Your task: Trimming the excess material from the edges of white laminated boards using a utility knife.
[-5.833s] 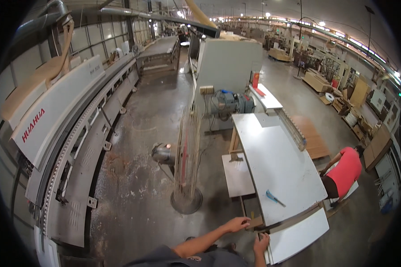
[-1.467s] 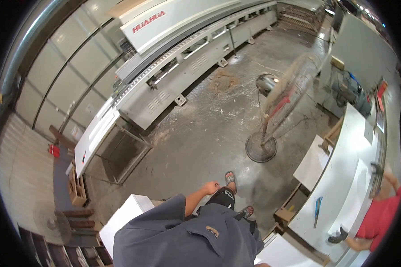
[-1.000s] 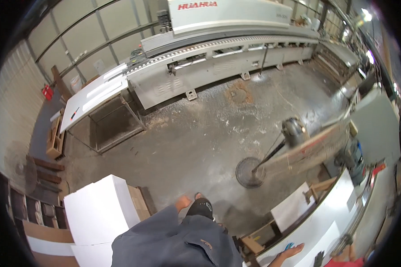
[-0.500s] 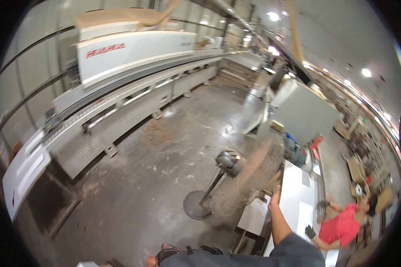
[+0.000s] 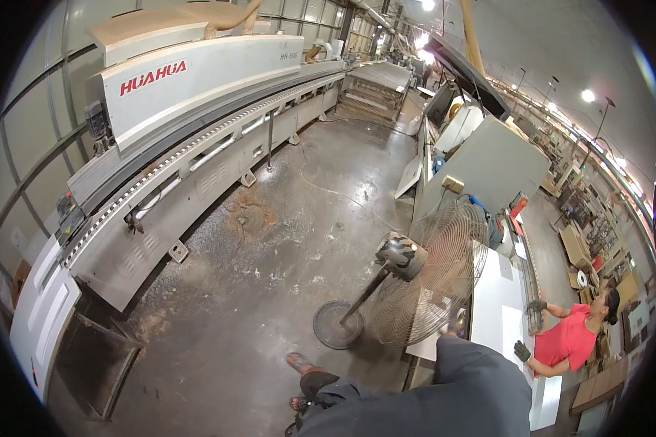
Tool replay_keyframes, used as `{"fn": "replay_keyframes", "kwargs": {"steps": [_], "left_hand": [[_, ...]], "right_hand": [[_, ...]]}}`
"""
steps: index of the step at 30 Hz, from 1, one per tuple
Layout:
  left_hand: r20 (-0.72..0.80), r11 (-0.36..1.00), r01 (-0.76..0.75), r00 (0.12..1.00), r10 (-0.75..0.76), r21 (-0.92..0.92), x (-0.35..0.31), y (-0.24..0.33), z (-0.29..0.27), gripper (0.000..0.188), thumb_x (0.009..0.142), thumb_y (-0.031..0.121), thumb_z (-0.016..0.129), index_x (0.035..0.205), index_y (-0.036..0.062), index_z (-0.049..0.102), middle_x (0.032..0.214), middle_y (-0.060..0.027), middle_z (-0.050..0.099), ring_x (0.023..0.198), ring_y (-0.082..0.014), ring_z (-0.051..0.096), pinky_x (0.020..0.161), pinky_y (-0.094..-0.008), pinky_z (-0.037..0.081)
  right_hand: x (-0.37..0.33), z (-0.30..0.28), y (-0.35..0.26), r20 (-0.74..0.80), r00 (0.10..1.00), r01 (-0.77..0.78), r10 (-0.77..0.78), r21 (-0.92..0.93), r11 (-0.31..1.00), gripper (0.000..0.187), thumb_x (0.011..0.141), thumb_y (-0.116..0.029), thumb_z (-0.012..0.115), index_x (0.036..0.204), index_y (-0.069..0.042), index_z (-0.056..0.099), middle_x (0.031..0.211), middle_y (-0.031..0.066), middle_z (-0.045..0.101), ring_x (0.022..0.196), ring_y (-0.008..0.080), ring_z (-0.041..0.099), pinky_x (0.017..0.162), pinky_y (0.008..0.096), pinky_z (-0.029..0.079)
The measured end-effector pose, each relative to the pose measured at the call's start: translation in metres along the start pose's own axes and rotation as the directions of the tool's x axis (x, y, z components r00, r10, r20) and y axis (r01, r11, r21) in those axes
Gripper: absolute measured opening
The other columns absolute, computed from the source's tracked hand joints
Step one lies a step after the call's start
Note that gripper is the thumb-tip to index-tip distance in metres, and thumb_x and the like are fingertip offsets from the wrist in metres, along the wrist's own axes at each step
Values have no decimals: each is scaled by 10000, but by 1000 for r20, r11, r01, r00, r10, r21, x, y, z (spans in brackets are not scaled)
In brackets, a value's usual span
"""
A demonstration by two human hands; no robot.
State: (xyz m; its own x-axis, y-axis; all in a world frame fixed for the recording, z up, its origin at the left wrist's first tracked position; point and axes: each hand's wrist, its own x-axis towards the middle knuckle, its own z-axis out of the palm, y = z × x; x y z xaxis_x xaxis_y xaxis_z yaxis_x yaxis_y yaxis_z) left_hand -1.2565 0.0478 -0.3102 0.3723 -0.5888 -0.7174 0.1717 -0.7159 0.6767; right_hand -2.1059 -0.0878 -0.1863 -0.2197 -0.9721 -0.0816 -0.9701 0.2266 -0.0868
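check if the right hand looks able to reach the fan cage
Probably yes: the right hand shows close beside the fan cage, with nothing seen between them, though depth and any touch are hard to tell.

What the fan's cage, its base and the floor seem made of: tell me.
Fan's cage: probably dull metal wire, from its thin curved strands. Base: dark matte disc; metal or plastic, unclear. Floor: likely concrete, by its grey, stained, shiny surface.
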Motion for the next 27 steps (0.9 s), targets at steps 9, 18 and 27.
{"fn": "replay_keyframes", "kwargs": {"steps": [9, 18, 27], "left_hand": [[-79, 1000, 3, 997, -3, 3, 54, 73, -62, 597, 916, 481, 675, 1179, -49, 599, 1034, -205, 653, 868, -301, 645, 748, -427, 535], [-49, 990, 120, 992, -117, 69, 96, 115, -160, 773, 883, 546, 734, 1311, -78, 573, 1169, -244, 661, 963, -332, 660, 810, -441, 554], [-533, 921, -373, 805, 263, -110, 103, 180, -277, 266, 1022, 246, 621, 1060, -17, 636, 889, -67, 685, 804, -138, 632, 736, -305, 526]], "right_hand": [[-95, 199, -382, 731, 651, -254, -203, 462, 850, 463, 908, -479, 642, 1047, -42, 698, 947, 171, 714, 859, 353, 666, 824, 476, 532], [142, 185, -623, 718, 658, 64, -226, 245, 967, 565, 902, -541, 574, 1102, -45, 754, 1159, 222, 720, 1066, 410, 676, 929, 489, 519], [290, 210, -974, 568, 618, 175, -544, 575, 799, 370, 922, -399, 642, 1023, -58, 744, 935, 152, 725, 903, 234, 690, 852, 392, 545]]}}
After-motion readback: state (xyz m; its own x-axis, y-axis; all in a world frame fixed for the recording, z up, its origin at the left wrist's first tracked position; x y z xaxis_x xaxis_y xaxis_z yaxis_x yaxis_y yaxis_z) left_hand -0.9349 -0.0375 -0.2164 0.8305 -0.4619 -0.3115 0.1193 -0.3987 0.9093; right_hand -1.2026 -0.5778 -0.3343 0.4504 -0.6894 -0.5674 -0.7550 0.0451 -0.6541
